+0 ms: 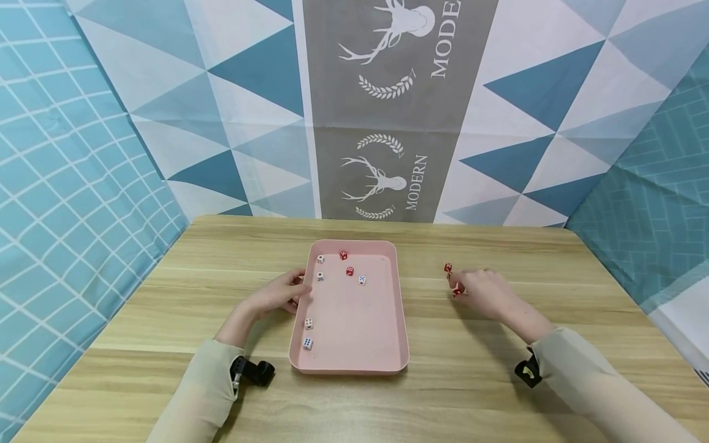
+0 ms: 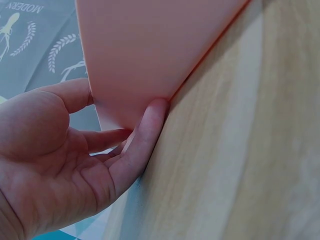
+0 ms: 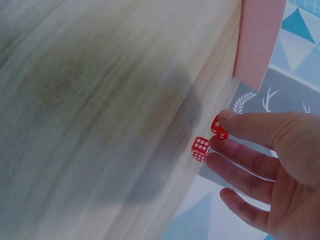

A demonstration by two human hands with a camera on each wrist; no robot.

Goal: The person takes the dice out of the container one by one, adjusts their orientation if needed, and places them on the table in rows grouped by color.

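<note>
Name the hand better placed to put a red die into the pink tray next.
Probably the right hand: it pinches a red die, with another red die by its fingertips, while the left hand holds the left side of the pink tray.

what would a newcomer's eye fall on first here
The pink tray on the wooden table stands out first, with red and white dice inside. To its right, the right grip pinches a red die, with another red die close by. Behind the table, a grey panel bears white stag heads.
</note>
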